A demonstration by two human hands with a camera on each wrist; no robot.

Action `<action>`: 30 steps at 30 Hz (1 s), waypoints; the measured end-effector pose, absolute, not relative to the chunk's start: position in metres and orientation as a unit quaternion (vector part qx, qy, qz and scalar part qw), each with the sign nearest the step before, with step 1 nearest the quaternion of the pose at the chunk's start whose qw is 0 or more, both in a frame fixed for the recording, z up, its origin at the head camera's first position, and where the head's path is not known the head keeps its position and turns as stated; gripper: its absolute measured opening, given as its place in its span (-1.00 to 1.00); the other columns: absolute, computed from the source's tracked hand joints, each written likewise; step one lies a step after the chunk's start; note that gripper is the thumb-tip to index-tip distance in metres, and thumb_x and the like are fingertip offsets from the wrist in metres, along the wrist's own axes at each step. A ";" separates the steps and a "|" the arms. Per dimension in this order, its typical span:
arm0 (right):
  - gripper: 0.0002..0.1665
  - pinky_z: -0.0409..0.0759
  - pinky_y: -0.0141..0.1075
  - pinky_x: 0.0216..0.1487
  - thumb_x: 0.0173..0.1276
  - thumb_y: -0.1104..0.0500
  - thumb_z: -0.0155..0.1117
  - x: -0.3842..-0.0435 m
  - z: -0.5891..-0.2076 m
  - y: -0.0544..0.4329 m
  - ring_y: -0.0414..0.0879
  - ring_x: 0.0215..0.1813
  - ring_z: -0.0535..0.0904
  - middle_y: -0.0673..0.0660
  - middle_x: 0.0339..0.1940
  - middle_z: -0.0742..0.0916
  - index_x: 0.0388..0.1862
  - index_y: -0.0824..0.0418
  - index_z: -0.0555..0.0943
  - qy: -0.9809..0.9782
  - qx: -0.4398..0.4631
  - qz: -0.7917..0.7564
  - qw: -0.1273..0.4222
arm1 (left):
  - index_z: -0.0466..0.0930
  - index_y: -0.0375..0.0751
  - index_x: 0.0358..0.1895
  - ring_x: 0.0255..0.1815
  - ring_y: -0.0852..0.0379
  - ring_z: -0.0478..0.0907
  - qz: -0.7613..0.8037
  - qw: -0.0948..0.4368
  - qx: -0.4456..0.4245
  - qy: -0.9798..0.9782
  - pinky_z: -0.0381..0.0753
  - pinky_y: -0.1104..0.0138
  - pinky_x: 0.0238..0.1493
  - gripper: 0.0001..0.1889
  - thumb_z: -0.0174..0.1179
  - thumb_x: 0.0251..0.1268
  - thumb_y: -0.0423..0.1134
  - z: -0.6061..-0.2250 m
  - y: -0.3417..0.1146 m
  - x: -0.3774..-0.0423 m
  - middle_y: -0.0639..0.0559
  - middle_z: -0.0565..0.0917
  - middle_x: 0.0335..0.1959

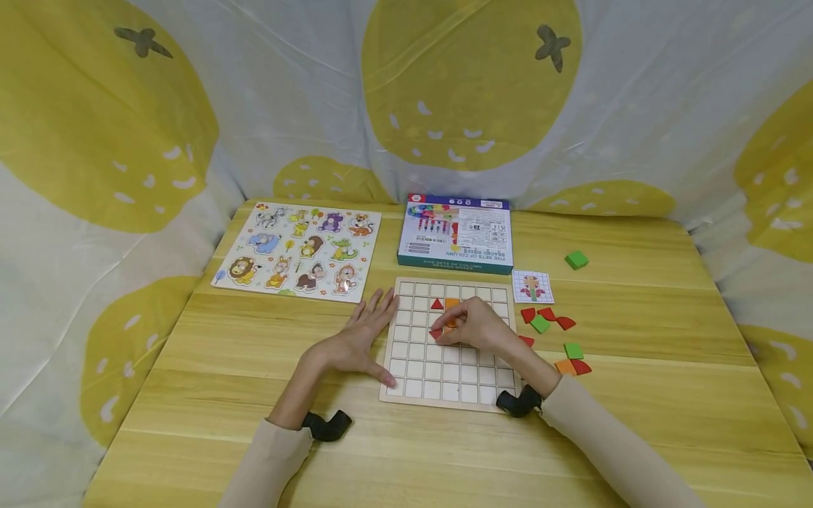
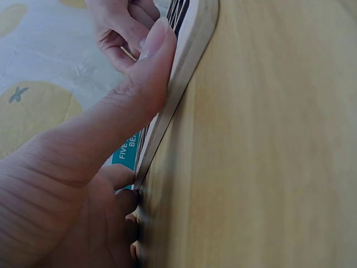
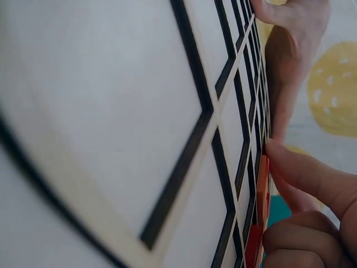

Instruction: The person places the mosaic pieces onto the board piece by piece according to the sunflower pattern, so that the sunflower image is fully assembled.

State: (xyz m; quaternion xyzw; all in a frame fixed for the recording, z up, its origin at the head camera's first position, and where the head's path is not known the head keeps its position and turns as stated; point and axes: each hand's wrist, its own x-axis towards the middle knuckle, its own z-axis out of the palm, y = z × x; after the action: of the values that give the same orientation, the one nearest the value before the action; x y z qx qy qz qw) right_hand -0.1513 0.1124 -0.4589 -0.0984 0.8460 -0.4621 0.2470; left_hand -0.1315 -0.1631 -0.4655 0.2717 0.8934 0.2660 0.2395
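A wooden grid board (image 1: 416, 402) lies flat on the table. My left hand (image 1: 358, 344) rests at its left edge, fingers spread along the side and thumb over the lower left corner; in the left wrist view the thumb (image 2: 139, 78) lies on the rim. Over the middle of the grid, my right hand (image 1: 479, 326) pinches a small red piece (image 1: 435, 334) between thumb and fingertips, right at a square. A red triangle (image 1: 437, 304) and an orange square (image 1: 452, 303) sit in squares above it. More orange shows beside the fingers, partly hidden by the right hand.
Right of the board lie red quarter-round pieces (image 1: 566, 323), green squares (image 1: 574, 351) and an orange piece (image 1: 564, 367). A pattern card (image 1: 540, 296) is by the upper right corner. Behind stand a boxed toy set (image 1: 454, 261) and an animal puzzle (image 1: 286, 243). A green block (image 1: 576, 259) lies farther right.
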 end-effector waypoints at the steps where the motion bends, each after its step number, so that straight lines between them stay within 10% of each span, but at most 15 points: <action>1: -0.83 0.11 -0.40 -0.52 0.19 0.18 0.63 -0.152 -0.459 0.113 -0.15 -0.54 0.24 0.00 -0.56 0.54 -0.22 0.09 0.87 0.845 -0.100 -0.464 0.248 | -0.36 -0.24 0.70 0.74 -0.18 -0.57 0.266 0.239 0.272 0.893 -0.49 -0.15 0.71 0.55 0.67 -0.19 0.19 -0.465 -0.163 -0.131 -0.14 -0.42 0.74; 8: -0.82 0.13 -0.40 -0.52 0.20 0.17 0.61 -0.152 -0.458 0.116 -0.14 -0.51 0.26 0.03 -0.45 0.69 -0.19 0.10 0.87 0.838 -0.109 -0.474 0.249 | -0.36 -0.25 0.69 0.74 -0.19 -0.57 0.267 0.240 0.271 0.893 -0.50 -0.17 0.70 0.55 0.67 -0.18 0.18 -0.466 -0.164 -0.131 -0.13 -0.43 0.73; 15: -0.78 0.04 -0.36 -0.53 0.26 0.12 0.57 -0.150 -0.449 0.145 -0.13 -0.60 0.11 -0.04 -0.74 0.31 -0.11 0.08 0.86 0.840 -0.069 -0.486 0.233 | -0.37 -0.24 0.69 0.74 -0.17 -0.58 0.264 0.241 0.273 0.893 -0.51 -0.15 0.71 0.55 0.66 -0.18 0.19 -0.465 -0.163 -0.132 -0.13 -0.44 0.73; 30: -0.57 0.14 -0.35 -0.60 0.30 0.05 0.54 -0.120 -0.444 0.263 -0.18 -0.59 0.18 -0.04 -0.67 0.25 0.07 0.25 0.78 0.858 -0.021 -0.463 0.222 | -0.37 -0.22 0.70 0.74 -0.18 -0.59 0.270 0.242 0.270 0.892 -0.49 -0.16 0.71 0.56 0.67 -0.20 0.17 -0.465 -0.163 -0.132 -0.15 -0.43 0.73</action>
State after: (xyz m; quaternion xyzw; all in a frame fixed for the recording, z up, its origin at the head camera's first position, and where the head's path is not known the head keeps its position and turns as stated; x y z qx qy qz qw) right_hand -0.1198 0.2629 -0.4445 -0.0209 0.8576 -0.4635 0.2222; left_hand -0.1318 -0.1630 -0.4650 0.2701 0.8920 0.2704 0.2415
